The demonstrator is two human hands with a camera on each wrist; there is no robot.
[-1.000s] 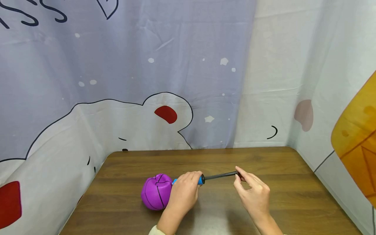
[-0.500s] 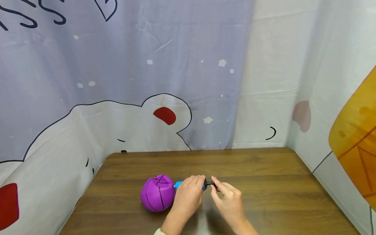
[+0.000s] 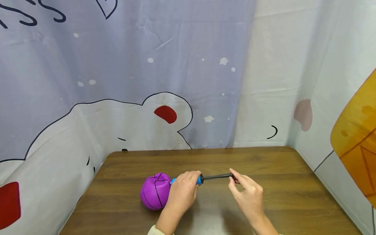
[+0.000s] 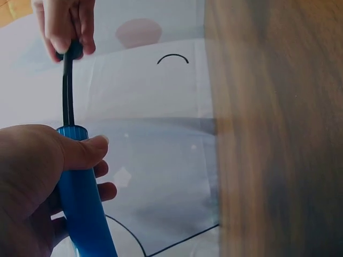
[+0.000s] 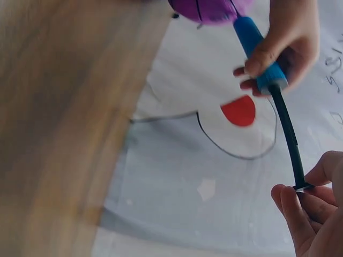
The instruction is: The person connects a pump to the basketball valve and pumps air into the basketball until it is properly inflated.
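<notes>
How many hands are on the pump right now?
2. The left hand grips the blue barrel beside the purple ball; the right hand pinches the far end of the black rod. No other hand shows.

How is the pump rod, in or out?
Out: bare pump rod shows between the blue barrel and right hand; whether fully, cannot tell.

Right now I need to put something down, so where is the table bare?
The wooden table is bare right of the right hand, along its back edge by the curtain, and left of the purple ball. It is crowded between ball and right hand, where the left hand holds the blue pump.
</notes>
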